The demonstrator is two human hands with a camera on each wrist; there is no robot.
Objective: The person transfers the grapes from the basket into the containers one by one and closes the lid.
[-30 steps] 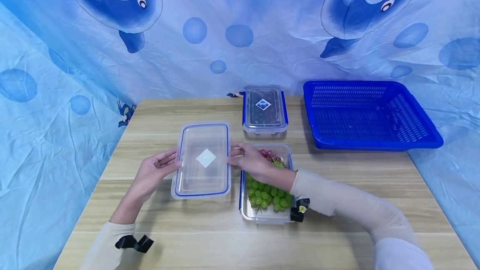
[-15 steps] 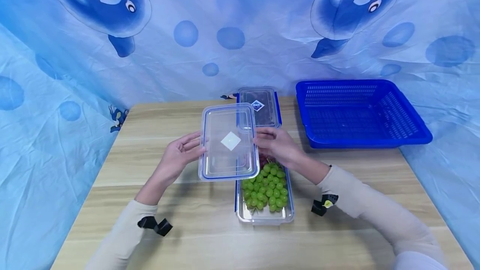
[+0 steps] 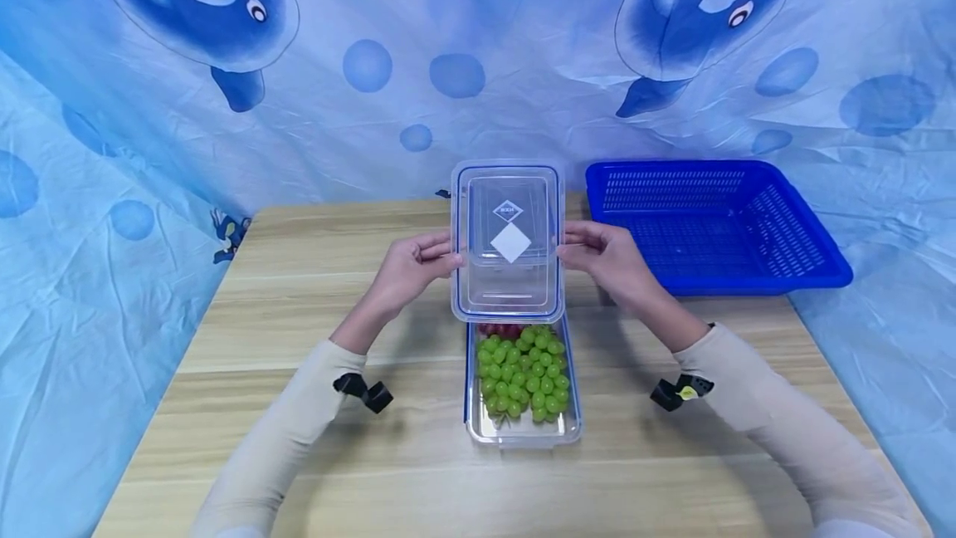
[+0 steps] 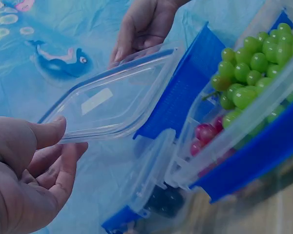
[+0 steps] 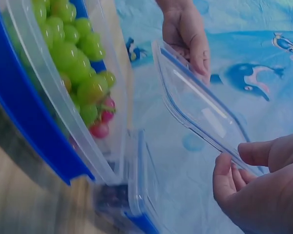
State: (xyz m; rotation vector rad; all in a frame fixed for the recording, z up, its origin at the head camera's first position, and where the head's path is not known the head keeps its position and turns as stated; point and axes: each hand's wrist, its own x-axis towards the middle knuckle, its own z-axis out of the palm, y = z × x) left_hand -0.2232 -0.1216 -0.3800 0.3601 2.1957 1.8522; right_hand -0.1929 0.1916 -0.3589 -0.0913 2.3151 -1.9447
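Observation:
A clear plastic lid (image 3: pixel 508 289) with a blue seal line and a white diamond label is held up between both hands. My left hand (image 3: pixel 418 268) pinches its left edge, thumb on top and fingers beneath. On the opposite edge, my right hand (image 3: pixel 605 260) pinches it the same way. Below and nearer stands a clear food container (image 3: pixel 523 437) with blue side clips, holding green grapes (image 3: pixel 523 372) and some red grapes (image 3: pixel 500 330). Through the raised lid a second, lidded container shows at the back; in the left wrist view this lidded container (image 4: pixel 158 161) has dark contents.
A blue perforated plastic basket (image 3: pixel 717 285) stands at the back right of the wooden table (image 3: pixel 336 471). Behind and beside the table hangs a blue curtain (image 3: pixel 523 48) printed with dolphins.
Both hands have carried the lid from left of the grape container, rightward and up toward the back. It now overlaps the far lidded container in the head view, and the grapes show more fully.

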